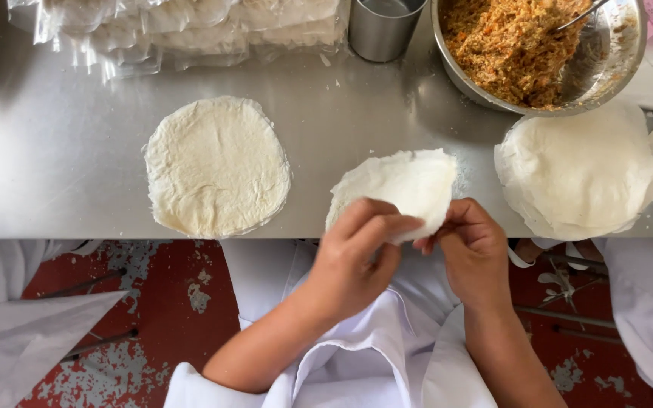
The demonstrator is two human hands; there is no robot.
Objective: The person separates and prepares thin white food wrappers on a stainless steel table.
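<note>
My left hand and my right hand both pinch the near edge of a thin round white wrapper, lifted at the front edge of the steel table. To the left a stack of white wrappers lies flat. Another stack of wrappers lies to the right. Behind it stands a metal bowl with orange-brown minced filling and a spoon.
A steel cup stands at the back centre. Clear plastic packs of wrappers lie at the back left. White-clad people's sleeves flank me on both sides. Below is a worn red floor.
</note>
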